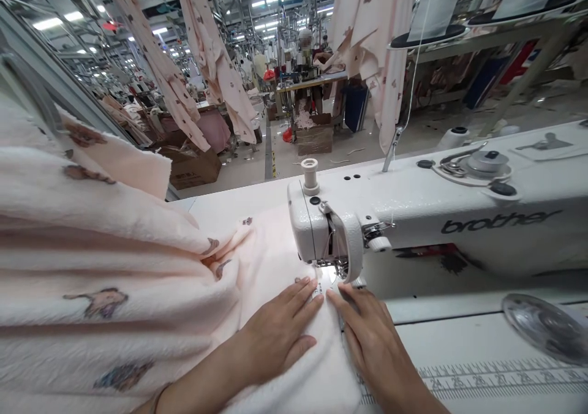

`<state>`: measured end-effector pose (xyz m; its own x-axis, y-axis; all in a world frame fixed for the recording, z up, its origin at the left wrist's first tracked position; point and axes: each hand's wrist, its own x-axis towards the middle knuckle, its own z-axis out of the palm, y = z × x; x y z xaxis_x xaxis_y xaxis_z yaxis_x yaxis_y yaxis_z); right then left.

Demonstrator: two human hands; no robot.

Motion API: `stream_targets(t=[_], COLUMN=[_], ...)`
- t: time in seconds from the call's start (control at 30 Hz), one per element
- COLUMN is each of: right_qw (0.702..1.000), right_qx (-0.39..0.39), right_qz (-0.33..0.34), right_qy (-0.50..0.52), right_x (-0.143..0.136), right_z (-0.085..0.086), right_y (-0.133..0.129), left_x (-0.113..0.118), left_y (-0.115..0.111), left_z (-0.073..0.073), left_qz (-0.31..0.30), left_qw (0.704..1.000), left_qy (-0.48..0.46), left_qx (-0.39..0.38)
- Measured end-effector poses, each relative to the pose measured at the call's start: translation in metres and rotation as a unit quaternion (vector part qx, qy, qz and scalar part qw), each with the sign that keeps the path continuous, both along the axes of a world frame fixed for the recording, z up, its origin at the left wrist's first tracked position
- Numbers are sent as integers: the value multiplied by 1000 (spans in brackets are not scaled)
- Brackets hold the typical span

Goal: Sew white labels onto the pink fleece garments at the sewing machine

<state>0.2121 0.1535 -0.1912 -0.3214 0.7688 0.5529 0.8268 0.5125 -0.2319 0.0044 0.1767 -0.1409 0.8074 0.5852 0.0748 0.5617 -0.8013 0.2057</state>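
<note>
Pale pink plush fabric (193,297) with brown and blue printed figures lies in folds at the left and runs flat under the head of a white sewing machine (316,218). My left hand (280,322) rests flat on the fabric, fingers stretched toward the needle area. Opposite it, my right hand (367,322) lies at the fabric's right edge, fingers extended close to the presser foot. A small white label (318,288) with dark print sits between the fingertips of both hands. The needle itself is mostly hidden behind the machine's guard.
A ruler scale (496,377) is marked along the table's front right. A clear round dish (544,328) sits beside it. Thread cones (436,10) stand at the upper right. Hanging fabric strips (215,65), cardboard boxes (315,137) and other workstations fill the background, where a person sits.
</note>
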Motion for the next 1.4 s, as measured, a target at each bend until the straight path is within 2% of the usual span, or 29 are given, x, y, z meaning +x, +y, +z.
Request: stream_targets(t=[0.23, 0.43, 0.67, 0.9, 1.2, 1.4], right_qw=[999, 997, 998, 999, 998, 997], right_qx=[20, 38, 4, 3, -5, -42], right_qz=[-22, -25, -36, -31, -41, -48], right_qy=[-43, -67, -55, -32, -54, -35], right_x=[-4, -9, -13, -14, -12, -10], right_z=[2, 5, -3, 0, -3, -8], right_y=[2, 7, 10, 11, 10, 2], left_x=[1, -8, -12, -10, -9, -9], left_y=[-1, 3, 9, 10, 13, 13], left_z=[2, 1, -4, -2, -4, -2], left_qz=[2, 14, 13, 12, 14, 11], left_qw=[1000, 1000, 1000, 1000, 1000, 1000], left_qy=[20, -1, -5, 7, 1, 10], left_qx=[4, -16, -7, -4, 15, 18])
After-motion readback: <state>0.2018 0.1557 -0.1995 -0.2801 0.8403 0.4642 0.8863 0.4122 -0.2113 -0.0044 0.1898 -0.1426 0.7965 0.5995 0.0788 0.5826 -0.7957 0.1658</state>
